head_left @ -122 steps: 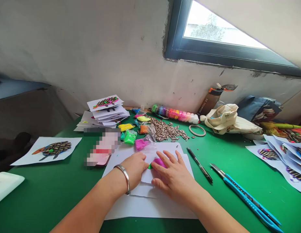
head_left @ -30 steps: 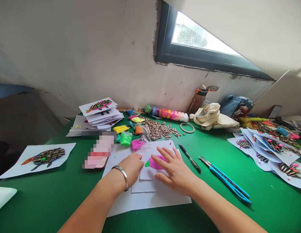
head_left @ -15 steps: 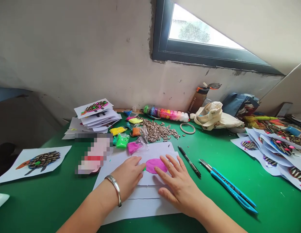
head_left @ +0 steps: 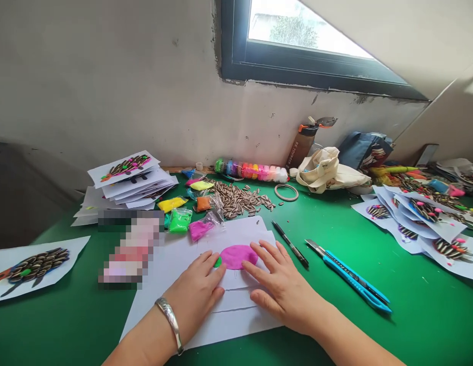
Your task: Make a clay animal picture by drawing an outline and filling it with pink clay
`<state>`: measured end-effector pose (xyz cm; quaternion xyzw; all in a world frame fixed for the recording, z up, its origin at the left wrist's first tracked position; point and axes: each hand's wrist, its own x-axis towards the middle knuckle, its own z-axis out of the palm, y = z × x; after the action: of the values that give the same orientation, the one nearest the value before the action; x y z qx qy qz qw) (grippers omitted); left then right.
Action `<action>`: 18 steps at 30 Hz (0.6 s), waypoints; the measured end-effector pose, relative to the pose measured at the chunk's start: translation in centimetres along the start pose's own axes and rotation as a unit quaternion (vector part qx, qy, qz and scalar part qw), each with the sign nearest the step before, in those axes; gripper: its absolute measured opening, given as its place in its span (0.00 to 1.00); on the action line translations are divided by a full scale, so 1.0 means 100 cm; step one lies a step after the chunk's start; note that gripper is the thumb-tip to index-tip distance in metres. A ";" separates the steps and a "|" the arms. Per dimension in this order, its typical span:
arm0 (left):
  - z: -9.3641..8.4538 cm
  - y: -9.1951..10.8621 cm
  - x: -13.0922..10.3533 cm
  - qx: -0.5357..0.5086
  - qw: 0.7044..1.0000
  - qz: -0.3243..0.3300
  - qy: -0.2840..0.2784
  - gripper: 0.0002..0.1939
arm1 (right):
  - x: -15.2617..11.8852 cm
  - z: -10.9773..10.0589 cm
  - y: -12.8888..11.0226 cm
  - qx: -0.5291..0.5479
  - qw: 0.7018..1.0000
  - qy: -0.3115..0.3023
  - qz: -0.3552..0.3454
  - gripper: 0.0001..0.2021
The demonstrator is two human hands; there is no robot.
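Observation:
A flat magenta clay oval (head_left: pixel 236 257) lies on white paper (head_left: pixel 236 300) in front of me. A small green clay piece (head_left: pixel 217 262) touches its left side. My left hand (head_left: pixel 200 287), with a silver bangle at the wrist, rests on the paper, its fingertips at the green piece; nothing is held. My right hand (head_left: pixel 278 284) is spread, its index and middle fingertips on the oval's right part, and holds nothing. Behind the paper are bagged magenta clay (head_left: pixel 199 230), green clay (head_left: pixel 180 221) and a heap of striped seeds (head_left: pixel 236 199).
A black pen (head_left: pixel 290 244) and a blue cutter (head_left: pixel 353 279) lie to the right. Stacks of seed pictures stand at left (head_left: pixel 131 188) and right (head_left: pixel 419 213). A bottle (head_left: pixel 302 145), cloth bag (head_left: pixel 324 170) and tape ring (head_left: pixel 286 192) are farther back.
The view has shifted, so the table's objects appear farther left. My left fingertips have drawn back slightly, showing more of the green piece. My right hand stays on the oval.

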<state>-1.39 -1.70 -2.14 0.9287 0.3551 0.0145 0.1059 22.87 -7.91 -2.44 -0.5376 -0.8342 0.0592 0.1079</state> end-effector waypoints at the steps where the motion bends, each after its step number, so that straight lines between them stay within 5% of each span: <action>1: 0.000 0.000 0.000 0.000 1.000 0.001 0.002 0.21 | 0.001 -0.001 -0.002 0.002 1.000 -0.005 -0.007 0.24; 18: 0.011 0.000 -0.001 0.004 1.000 -0.004 0.031 0.20 | 0.003 -0.008 -0.006 -0.004 1.000 -0.028 -0.011 0.21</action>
<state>-1.33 -1.95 -3.22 0.9268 0.3620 0.0410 0.0912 22.43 -7.88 -1.50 -0.5272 -0.8428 0.0698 0.0826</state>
